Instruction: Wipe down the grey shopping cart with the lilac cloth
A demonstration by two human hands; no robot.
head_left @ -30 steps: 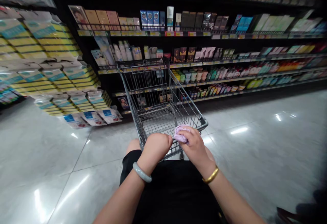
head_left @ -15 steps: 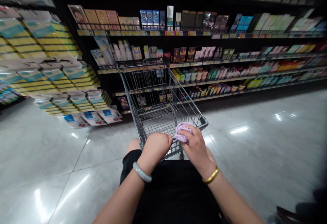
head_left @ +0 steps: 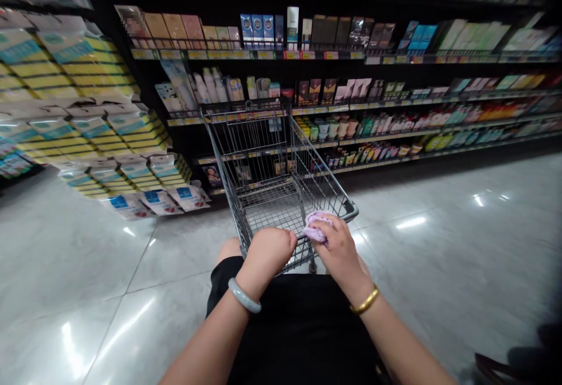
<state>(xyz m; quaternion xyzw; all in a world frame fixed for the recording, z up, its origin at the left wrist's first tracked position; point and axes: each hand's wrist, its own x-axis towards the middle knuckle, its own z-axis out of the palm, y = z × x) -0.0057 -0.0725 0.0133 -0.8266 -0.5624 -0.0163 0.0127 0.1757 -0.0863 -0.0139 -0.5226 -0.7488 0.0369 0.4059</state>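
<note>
A grey metal shopping cart (head_left: 263,198) stands right in front of me, its wire basket bare inside. My left hand (head_left: 272,247), with a pale bangle at the wrist, is closed around the cart's near rim. Crumpled in my right hand (head_left: 340,247) is a light purple cloth (head_left: 317,227), pressed against the same near rim close to the right corner. That wrist wears a gold bangle. The fingers of my left hand are partly hidden beneath its back.
Shelves (head_left: 316,55) of boxes, bottles and tubes run across behind the cart. Yellow-and-blue packs (head_left: 83,69) hang on the left. Shiny grey tiled floor (head_left: 439,256) spreads on both sides. Something dark (head_left: 522,361) lies at the lower right, too dim to name.
My right hand has slid slightly to the right along the rim with the cloth. My left hand and the cart have stayed in place.
</note>
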